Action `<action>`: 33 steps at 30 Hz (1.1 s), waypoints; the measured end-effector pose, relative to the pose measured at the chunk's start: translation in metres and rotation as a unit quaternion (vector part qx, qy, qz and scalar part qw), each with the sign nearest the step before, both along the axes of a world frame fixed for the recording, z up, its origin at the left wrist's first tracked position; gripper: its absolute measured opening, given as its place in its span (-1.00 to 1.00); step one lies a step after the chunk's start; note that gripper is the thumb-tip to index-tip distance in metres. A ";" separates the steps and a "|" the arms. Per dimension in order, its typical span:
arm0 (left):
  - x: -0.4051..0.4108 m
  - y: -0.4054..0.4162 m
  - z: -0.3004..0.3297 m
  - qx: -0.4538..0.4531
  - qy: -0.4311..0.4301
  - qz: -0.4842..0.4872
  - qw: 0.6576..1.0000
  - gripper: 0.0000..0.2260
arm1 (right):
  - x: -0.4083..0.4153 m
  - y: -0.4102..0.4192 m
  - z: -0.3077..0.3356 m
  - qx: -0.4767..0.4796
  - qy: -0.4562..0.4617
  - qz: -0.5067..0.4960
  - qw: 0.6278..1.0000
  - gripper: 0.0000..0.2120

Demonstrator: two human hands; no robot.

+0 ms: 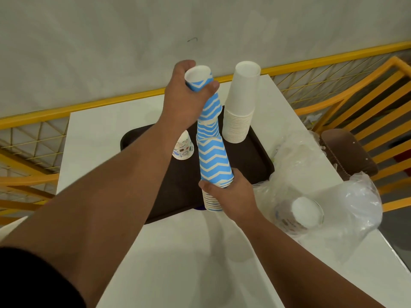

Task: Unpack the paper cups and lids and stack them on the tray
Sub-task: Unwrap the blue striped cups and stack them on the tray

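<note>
Task partly done: a white cup stack (241,103) and a printed cup (183,147) stand on the tray (246,156), both hands, left hand (184,96) and right hand (231,194), clamp the zigzag blue stack (212,152) above it, while one bagged stack (298,215) remains beside it, and no lids are visible.

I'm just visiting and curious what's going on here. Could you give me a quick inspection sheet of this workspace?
Surface: white table carrying a dark tray.
Job's things: blue zigzag cup stack, inverted white cup stack and a patterned cup on the tray.
Clutter: loose clear plastic bags, one still holding cups.
Grips: left hand closed on the zigzag stack's top, right hand on its base.
Cables: nothing seen.
Surroundings: yellow railing, brown chair.
</note>
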State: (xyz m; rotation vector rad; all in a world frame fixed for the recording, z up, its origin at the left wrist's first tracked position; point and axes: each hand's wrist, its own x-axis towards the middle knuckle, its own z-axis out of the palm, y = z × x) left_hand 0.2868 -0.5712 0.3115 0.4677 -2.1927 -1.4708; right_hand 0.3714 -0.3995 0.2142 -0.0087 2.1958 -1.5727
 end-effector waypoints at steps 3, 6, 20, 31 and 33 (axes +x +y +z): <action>-0.013 0.000 -0.016 -0.057 -0.042 -0.023 0.997 -0.45 | 0.000 0.000 -0.001 -0.005 -0.006 -0.005 1.000 -0.48; -0.017 0.000 -0.034 -0.102 -0.084 -0.041 0.990 -0.41 | -0.001 0.001 -0.002 -0.004 -0.005 -0.006 1.000 -0.48; 0.055 0.023 -0.032 0.027 -0.127 -0.023 0.991 -0.60 | -0.008 0.001 0.012 -0.062 -0.025 -0.008 0.998 -0.41; 0.064 0.037 -0.028 0.083 -0.115 0.029 0.989 -0.60 | -0.010 -0.009 0.017 -0.014 0.025 0.013 0.999 -0.51; 0.053 0.030 -0.020 0.081 -0.070 0.034 0.994 -0.61 | -0.010 -0.006 0.014 -0.003 0.028 0.001 1.000 -0.50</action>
